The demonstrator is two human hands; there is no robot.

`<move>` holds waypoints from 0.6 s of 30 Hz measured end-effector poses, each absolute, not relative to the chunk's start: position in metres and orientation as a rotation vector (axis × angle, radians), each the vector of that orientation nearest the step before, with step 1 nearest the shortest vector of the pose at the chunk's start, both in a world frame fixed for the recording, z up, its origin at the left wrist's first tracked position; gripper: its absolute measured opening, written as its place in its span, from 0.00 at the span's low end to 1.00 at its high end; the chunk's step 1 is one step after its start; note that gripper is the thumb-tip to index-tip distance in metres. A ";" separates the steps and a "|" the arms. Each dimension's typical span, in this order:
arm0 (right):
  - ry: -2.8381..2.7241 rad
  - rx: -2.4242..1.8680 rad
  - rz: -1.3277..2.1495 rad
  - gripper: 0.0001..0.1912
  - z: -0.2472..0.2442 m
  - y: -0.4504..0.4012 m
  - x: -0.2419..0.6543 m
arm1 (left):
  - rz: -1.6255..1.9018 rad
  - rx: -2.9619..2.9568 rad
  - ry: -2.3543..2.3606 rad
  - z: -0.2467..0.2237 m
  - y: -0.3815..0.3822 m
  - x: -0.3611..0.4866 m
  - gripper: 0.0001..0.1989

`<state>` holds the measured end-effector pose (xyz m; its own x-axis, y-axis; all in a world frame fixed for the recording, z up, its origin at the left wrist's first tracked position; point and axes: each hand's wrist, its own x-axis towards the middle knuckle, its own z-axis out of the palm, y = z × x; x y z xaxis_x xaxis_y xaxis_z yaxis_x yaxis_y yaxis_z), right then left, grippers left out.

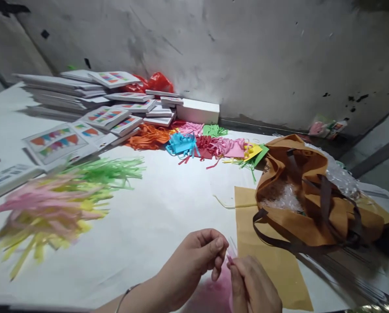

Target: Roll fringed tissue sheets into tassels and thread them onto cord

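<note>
My left hand (pixel 197 261) is low in the middle of the head view, thumb and index finger pinched together; whatever they hold is too small to make out. Just right of it, my right hand (pixel 255 284) pinches the narrow top of a pink tassel (pixel 217 293). The tassel's blurred strands hang below and between both hands. A thin clear strip stands up by the fingertips. To the left lie loose pink tassels (pixel 47 200), yellow tassels (pixel 36 243) and green tassels (pixel 112 169).
A brown bag (pixel 295 174) with dark straps and clear plastic pieces lies right, partly over tan paper (pixel 269 261). Stacked printed packs (pixel 60 139) fill the back left. Coloured fringed bundles (pixel 183 144) line the table's back, near a white box (pixel 197 111) by the wall.
</note>
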<state>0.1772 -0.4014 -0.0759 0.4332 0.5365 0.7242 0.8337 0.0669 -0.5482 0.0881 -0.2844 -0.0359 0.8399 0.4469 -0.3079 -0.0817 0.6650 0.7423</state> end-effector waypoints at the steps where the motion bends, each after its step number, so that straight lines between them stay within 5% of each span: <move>1: -1.279 -1.604 -0.305 0.08 -0.075 -0.399 0.173 | 0.334 0.779 0.502 -0.039 -0.285 0.082 0.21; 18: -1.633 -1.731 -0.066 0.12 -0.066 -0.373 0.142 | 0.591 1.376 0.660 -0.059 -0.260 0.022 0.23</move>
